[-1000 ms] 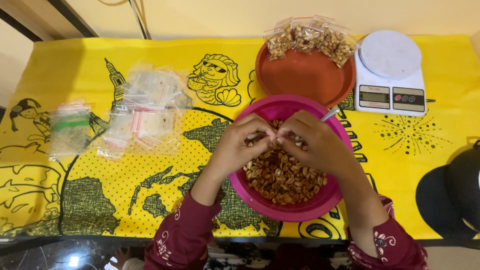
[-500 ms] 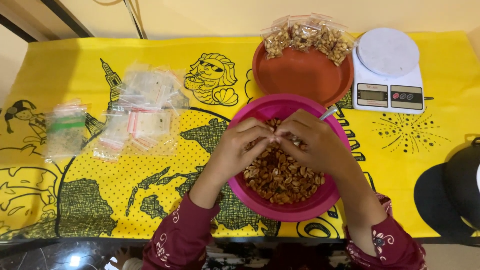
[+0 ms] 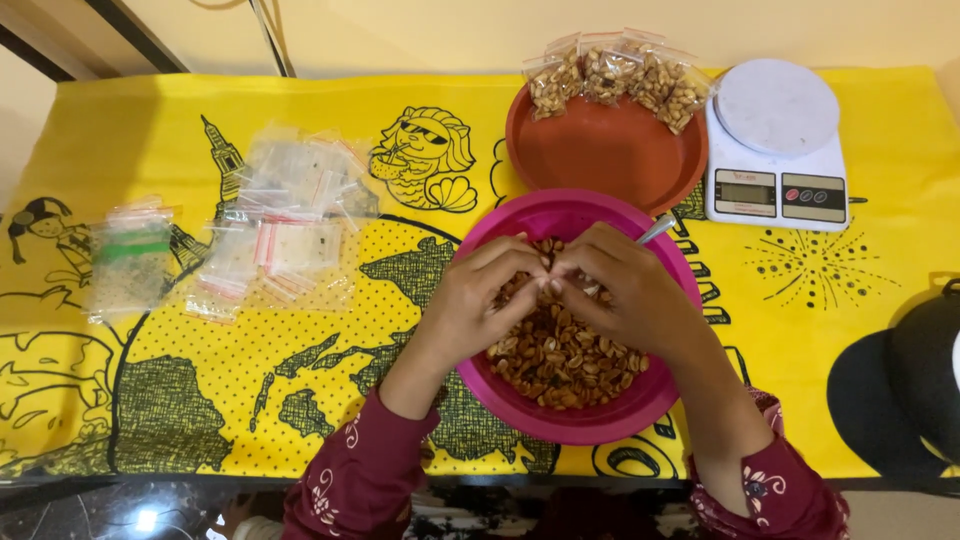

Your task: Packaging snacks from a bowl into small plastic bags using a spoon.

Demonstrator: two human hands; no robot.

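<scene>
Unmoved: fingers pinched together over peanuts

Nut packets beside grey scale screen

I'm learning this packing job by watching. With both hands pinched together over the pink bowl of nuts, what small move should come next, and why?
Probably lift the hands clear of the pink bowl toward the brown plate, where filled bags already lie. What the fingertips pinch is hidden.
</scene>
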